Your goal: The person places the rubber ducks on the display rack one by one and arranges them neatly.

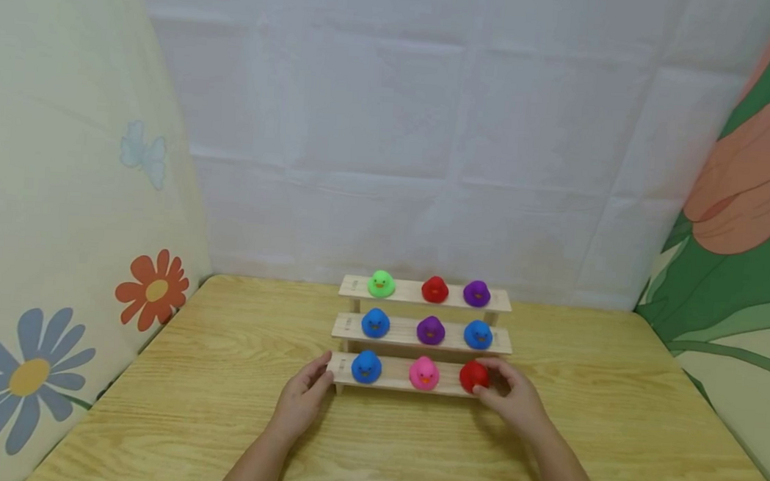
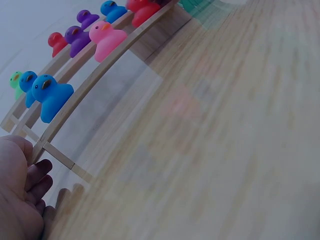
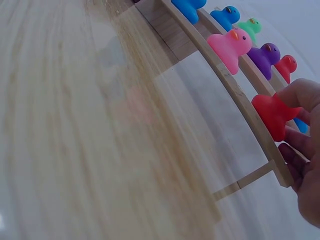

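A three-step wooden stand (image 1: 395,372) bears rubber ducks in three rows. On the front step sit a blue duck (image 1: 366,368), a pink duck (image 1: 424,374) and a red duck (image 1: 471,376). My right hand (image 1: 519,405) pinches this red duck between thumb and fingers; in the right wrist view the duck (image 3: 269,115) is upright at the step's end. With thumb and fingers, my left hand (image 1: 299,401) grips the left end of the front step. The left wrist view shows that hand (image 2: 17,185) at the step's end, its grip partly hidden.
A blue, a purple (image 1: 430,331) and another blue duck fill the middle step. Green (image 1: 381,284), red and purple ducks stand on the top step. The wooden table (image 1: 233,349) meets a white cloth backdrop (image 1: 399,124), with flower-patterned cloths at both sides.
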Demonstrator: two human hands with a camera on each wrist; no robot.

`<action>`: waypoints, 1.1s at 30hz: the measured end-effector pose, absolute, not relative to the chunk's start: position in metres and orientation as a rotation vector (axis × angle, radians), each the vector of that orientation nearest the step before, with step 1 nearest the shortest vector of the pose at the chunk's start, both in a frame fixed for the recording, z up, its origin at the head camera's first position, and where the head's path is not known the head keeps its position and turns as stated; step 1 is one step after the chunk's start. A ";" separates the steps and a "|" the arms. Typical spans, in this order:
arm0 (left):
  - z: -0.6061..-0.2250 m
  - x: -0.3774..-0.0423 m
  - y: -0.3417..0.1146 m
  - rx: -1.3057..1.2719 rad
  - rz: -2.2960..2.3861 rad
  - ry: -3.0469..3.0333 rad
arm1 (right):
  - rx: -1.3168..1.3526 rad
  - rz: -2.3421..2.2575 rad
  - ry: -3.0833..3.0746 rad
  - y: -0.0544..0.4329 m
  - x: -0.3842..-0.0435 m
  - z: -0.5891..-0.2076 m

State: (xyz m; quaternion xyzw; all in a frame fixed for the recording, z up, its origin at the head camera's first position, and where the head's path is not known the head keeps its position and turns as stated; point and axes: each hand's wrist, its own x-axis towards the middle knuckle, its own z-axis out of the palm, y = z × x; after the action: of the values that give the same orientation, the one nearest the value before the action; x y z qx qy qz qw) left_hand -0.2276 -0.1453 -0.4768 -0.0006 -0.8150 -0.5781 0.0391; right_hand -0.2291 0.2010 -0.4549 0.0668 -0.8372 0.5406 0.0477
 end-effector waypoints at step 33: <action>-0.452 -0.237 -0.167 0.092 -1.735 -2.618 | -0.209 1.446 -2.466 0.250 -0.240 -0.436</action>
State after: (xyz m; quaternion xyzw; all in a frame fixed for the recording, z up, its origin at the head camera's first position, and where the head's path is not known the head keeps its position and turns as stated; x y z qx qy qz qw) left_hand -0.2367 -0.1666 -0.4516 0.0292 -0.8332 -0.5522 -0.0001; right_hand -0.2403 0.2498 -0.4358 -0.0724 -0.8522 0.4997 0.1373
